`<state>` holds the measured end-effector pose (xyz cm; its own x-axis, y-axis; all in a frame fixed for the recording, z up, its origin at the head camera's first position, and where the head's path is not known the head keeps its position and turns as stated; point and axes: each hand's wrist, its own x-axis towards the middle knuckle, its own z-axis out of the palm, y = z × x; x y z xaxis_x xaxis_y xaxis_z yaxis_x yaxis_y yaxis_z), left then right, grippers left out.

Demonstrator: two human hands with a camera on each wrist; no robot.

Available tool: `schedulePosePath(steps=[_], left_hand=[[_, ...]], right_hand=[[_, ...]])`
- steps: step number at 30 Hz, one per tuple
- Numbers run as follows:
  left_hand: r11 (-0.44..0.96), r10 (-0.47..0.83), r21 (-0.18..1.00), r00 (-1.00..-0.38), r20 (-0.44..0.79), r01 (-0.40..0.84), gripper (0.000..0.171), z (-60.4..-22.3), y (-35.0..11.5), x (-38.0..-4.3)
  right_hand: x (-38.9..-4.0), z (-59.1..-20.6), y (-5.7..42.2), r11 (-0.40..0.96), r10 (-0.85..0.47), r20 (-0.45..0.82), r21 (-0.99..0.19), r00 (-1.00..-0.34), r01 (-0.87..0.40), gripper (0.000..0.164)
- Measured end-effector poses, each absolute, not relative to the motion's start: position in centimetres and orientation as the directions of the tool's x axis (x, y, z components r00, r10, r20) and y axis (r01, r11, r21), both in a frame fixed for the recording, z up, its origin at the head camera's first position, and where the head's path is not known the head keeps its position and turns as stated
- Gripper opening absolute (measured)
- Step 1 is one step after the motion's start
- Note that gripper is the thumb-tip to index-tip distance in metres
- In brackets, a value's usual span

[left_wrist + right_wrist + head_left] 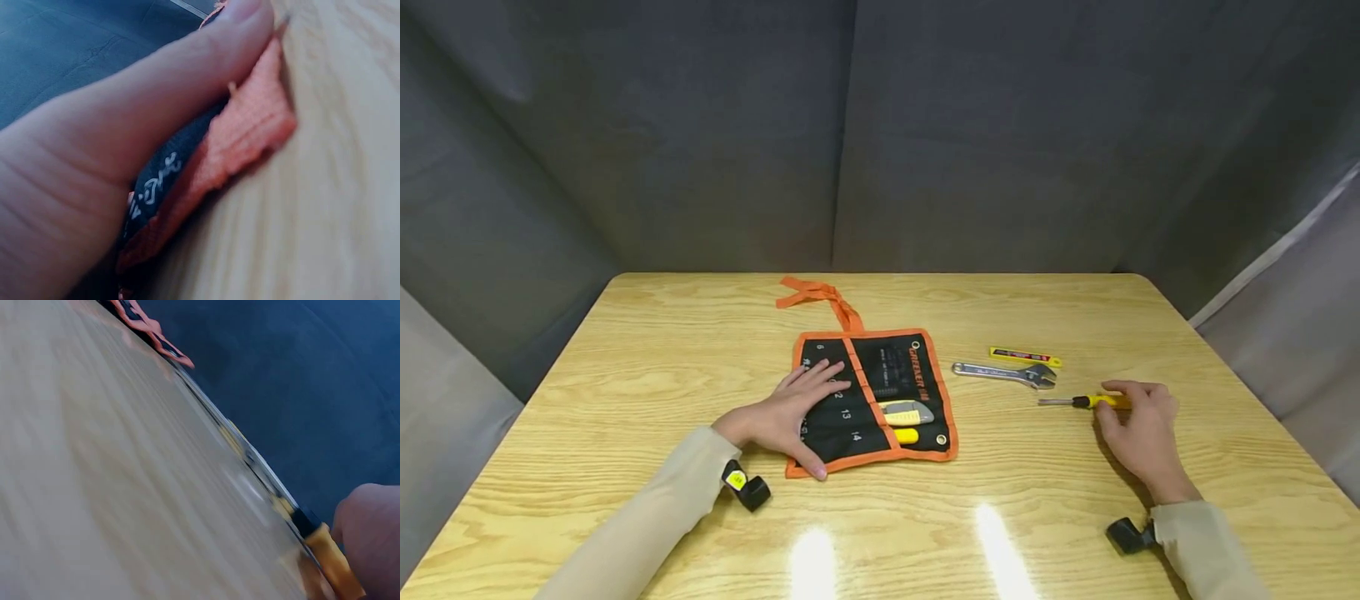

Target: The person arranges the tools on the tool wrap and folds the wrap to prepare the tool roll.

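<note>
The small screwdriver with a yellow handle, black collar and thin metal shaft (1080, 402) is out to my right, well apart from the pouch, its tip pointing left; my right hand (1145, 429) grasps its handle, thumb and fingers closed about it, though I cannot tell whether it rests on the wood or is lifted slightly; just beyond its tip lies the silver metal adjustable wrench (996, 372), jaw end toward me on the right, and behind that the flat, narrow yellow case with a dark label (1024, 357); to their left the black fabric tool pouch with orange edging (887, 358) is spread out, my left hand (778, 414) laid over its left part, fingers released and spread, thumb at the near edge; under the pouch's orange band are tucked a pale yellow and grey utility knife (908, 413) and, just beside it, a rounded bright yellow handle (907, 436); I judge the step in hand to be taking hold of the screwdriver while steadying the pouch; the next move seems to call for a secure pinch on the handle, and a flat left palm so the fabric does not slide; all this is on the pale wood-grain table (685, 333), before a dark grey cloth curtain (722, 133).
</note>
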<state>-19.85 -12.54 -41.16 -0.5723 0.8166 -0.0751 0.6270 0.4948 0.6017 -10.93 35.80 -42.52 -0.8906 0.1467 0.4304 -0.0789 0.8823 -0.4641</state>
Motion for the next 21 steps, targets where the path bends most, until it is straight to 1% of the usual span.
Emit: schedulePosePath(steps=[4, 8, 14, 21], left_hand=[[0.491, 0.817, 0.606, -0.572, -0.071, 0.626, 0.115, -41.1, -12.4, -19.9], [0.48, 0.821, 0.611, -0.567, -0.062, 0.629, 0.115, -41.2, -12.3, -19.9], [0.471, 0.827, 0.607, -0.559, -0.052, 0.64, 0.116, -41.2, -12.6, -19.8], [0.483, 0.823, 0.604, -0.564, -0.066, 0.634, 0.116, -41.3, -12.7, -19.9]], right_hand=[[-10.8, -42.6, 37.1, 0.892, 0.143, 0.423, -0.447, -0.895, -0.069, 0.032], [-10.9, -42.6, 37.6, 0.899, 0.08, 0.421, -0.421, -0.903, -0.117, 0.034], [-11.2, -42.9, 37.5, 0.905, -0.038, 0.433, -0.368, -0.901, -0.215, 0.028], [-11.0, -42.9, 37.1, 0.892, -0.102, 0.411, -0.365, -0.906, -0.266, 0.027]])
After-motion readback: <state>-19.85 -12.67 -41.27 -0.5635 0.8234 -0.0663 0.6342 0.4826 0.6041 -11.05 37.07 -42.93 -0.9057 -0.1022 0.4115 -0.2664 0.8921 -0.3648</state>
